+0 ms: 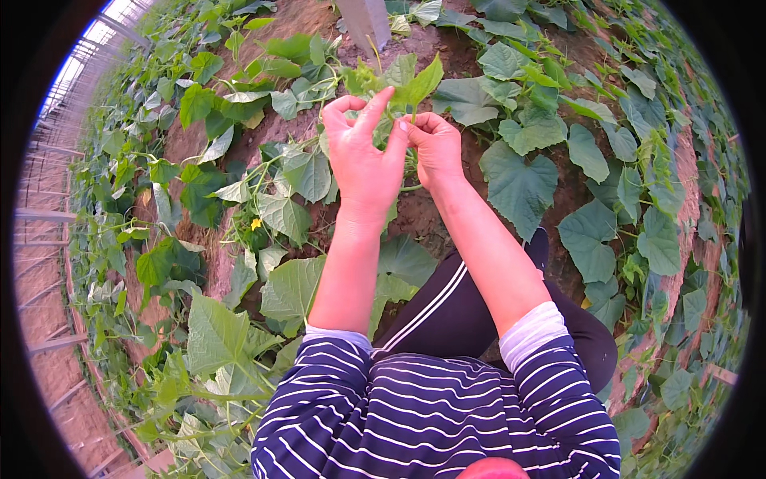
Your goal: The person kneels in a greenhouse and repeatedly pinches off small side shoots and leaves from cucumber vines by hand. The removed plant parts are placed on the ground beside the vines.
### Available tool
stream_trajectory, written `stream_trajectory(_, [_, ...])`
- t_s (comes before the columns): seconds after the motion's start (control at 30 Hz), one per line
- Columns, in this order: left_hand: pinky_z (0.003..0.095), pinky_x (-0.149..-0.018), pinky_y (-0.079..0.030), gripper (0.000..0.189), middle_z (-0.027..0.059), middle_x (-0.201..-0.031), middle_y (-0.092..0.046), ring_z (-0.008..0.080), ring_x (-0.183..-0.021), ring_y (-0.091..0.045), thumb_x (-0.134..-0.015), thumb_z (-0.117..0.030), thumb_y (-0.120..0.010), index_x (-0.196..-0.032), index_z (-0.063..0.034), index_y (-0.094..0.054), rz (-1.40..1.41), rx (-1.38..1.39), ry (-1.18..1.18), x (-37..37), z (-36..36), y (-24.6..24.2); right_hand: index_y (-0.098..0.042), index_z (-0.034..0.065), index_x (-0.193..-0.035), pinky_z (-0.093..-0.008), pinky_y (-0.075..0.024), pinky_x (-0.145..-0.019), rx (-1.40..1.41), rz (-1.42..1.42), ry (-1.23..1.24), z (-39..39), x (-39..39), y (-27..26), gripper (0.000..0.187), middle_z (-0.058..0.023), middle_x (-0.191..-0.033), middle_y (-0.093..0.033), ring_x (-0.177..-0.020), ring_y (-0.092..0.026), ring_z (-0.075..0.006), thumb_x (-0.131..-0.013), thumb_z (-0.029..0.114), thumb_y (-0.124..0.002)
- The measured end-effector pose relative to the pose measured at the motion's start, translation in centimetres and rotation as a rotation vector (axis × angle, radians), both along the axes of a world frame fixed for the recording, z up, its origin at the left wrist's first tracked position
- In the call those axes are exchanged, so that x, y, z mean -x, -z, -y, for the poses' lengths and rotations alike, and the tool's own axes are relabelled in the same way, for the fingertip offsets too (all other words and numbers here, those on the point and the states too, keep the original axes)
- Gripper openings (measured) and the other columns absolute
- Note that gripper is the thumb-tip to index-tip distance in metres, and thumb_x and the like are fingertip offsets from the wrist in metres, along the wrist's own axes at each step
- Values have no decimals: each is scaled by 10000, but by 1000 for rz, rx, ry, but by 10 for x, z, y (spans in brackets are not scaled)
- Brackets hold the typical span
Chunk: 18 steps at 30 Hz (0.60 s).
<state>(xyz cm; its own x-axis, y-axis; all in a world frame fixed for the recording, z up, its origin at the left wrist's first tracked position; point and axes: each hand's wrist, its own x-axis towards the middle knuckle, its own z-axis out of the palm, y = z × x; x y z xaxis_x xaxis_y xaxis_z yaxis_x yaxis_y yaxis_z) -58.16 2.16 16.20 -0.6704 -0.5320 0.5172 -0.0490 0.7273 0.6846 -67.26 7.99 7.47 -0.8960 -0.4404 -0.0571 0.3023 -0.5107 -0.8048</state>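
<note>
A leafy cucumber shoot [421, 84] stands up between my hands, its pale green young leaves above my fingertips. My right hand [440, 146] pinches its thin stem between thumb and fingers. On the left side of the same shoot is my left hand [365, 141], back upward, thumb tip against the right thumb and forefinger stretched up beside the leaves. Whether the left fingers grip any part of the plant is hidden. Below the hands, a curved green vine [412, 188] runs close to the soil. The base of the shoot is mostly covered by my hands.
Broad cucumber leaves [520, 179] spread over bare soil [419, 224] on both sides. A grey post [366, 24] rises just beyond the shoot. One yellow flower [256, 224] shows at left. My bent knee [580, 335] is at right. Metal framing [45, 215] lines the far left.
</note>
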Motion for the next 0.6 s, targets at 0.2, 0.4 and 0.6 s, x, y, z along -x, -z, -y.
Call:
stream_trajectory(0.2, [374, -919, -427, 649, 186, -1387, -296, 259, -1052, -502, -757, -50, -671, -1359, -36, -429, -140, -76, -60, -6, -6, 25, -629, 38, -811, -219, -439, -610, -41, -41, -126, -7, -9, -1, 112, -22, -775, -648, -678, -575, -75, -776, 38, -736])
stream_trajectory(0.4, [317, -886, -400, 511, 142, -1376, -327, 179, -1003, -527, -760, 40, -581, -1255, -14, -466, -430, -9, -38, -31, -19, 55, -633, 52, -864, -220, -461, -635, -60, -3, -243, -12, -11, 0, 100, -19, -807, -653, -704, -605, -92, -822, 98, -712])
stream_trajectory(0.6, [252, -759, -389, 339, 23, -1025, -433, 99, -794, -425, -750, -25, -716, -1031, -44, -528, -567, -631, -99, -11, 3, 58, -628, 49, -855, -215, -456, -623, -114, -88, -324, -15, -13, -2, 114, -15, -800, -651, -728, -614, -87, -816, 102, -721])
